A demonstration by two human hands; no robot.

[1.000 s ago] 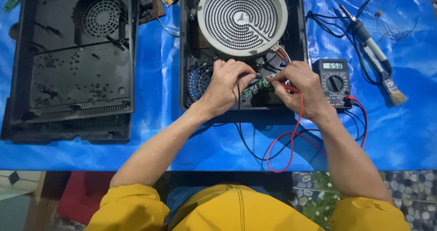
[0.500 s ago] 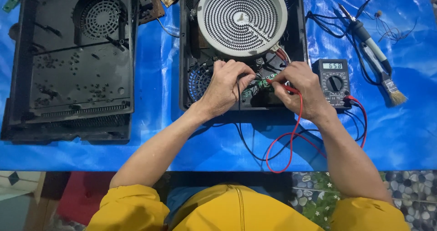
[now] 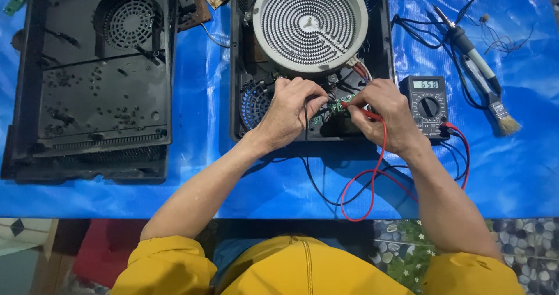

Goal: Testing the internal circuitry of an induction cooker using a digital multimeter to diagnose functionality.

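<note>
Small green circuit board [image 3: 333, 107], probed inside opened black cooker [image 3: 384, 50]

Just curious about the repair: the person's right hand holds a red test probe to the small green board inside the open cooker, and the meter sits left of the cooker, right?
Not quite. The head view shows the meter right of the cooker. The right hand does hold the red probe at the green board.

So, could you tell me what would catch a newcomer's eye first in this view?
Probably the round coiled heating element at top centre, seated in an opened black cooker housing. Just below it, the left hand and right hand press black and red probes onto a small green circuit board. All lies on a bright blue sheet.
</note>
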